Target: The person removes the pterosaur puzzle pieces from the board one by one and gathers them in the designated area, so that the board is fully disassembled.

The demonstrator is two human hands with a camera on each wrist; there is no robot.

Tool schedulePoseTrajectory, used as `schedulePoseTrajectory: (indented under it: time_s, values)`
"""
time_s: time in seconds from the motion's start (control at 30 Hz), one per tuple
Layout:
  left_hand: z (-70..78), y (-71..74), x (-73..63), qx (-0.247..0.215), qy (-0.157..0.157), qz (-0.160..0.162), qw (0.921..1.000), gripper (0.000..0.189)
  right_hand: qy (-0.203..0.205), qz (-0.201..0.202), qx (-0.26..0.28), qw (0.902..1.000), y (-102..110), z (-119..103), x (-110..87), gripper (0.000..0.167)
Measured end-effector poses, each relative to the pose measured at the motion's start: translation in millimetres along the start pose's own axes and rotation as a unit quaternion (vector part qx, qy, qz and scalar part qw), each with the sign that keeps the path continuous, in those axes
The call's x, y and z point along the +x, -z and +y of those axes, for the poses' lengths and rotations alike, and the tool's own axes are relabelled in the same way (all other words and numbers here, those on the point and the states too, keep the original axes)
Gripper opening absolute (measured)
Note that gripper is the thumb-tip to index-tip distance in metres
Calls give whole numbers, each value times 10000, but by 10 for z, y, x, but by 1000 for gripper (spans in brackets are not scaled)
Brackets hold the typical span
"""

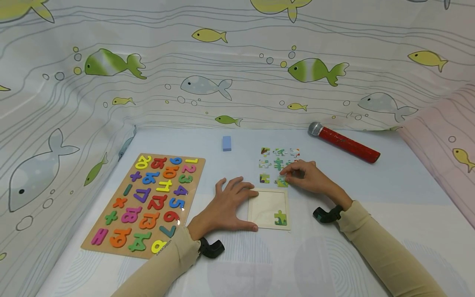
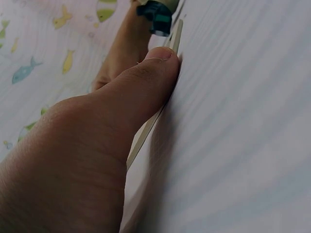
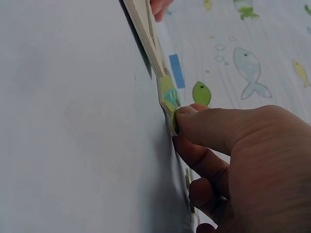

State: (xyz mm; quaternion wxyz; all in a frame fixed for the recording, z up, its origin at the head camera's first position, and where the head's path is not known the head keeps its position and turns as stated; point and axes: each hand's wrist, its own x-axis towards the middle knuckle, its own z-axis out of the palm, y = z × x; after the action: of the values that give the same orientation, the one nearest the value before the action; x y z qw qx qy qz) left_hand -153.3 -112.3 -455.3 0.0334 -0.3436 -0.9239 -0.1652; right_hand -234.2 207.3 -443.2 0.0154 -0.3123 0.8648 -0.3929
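Note:
A square wooden puzzle tray (image 1: 265, 208) lies on the table with one green puzzle piece in its lower right corner. My left hand (image 1: 231, 206) spans the tray's left side with fingers spread; its thumb (image 2: 155, 68) rests on the near edge and a fingertip touches the far edge. My right hand (image 1: 308, 177) pinches a green jigsaw puzzle piece (image 3: 170, 97) between thumb and forefinger, low beside the tray's far edge. Beyond the tray, several loose puzzle pieces (image 1: 264, 178) lie in rows, some partly hidden by the right hand.
A wooden number board (image 1: 124, 192) with coloured numerals lies to the left, partly under the left forearm. At the back stand out a small blue block (image 1: 226, 143) and a red microphone (image 1: 349, 144). A fish-patterned curtain (image 1: 208, 103) walls the table's back and sides.

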Motion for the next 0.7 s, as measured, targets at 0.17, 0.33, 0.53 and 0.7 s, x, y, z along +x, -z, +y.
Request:
schedulePoseTrajectory:
  time_s: [0.17, 0.33, 0.53, 0.7]
  values:
    - [3, 3, 0, 9, 21, -54, 10000, 92, -29, 30, -11, 10000, 3, -13, -1, 21]
    - [6, 6, 0, 25, 25, -58, 10000, 91, -22, 36, -56, 10000, 15, -33, -4, 21]
    - [8, 10, -5, 35, 20, -57, 10000, 92, -75, -52, -198, 9998, 38, -41, -5, 24]
    - [8, 10, -7, 46, 37, -103, 9999, 92, -188, -183, -402, 9988, 48, -53, -5, 28]
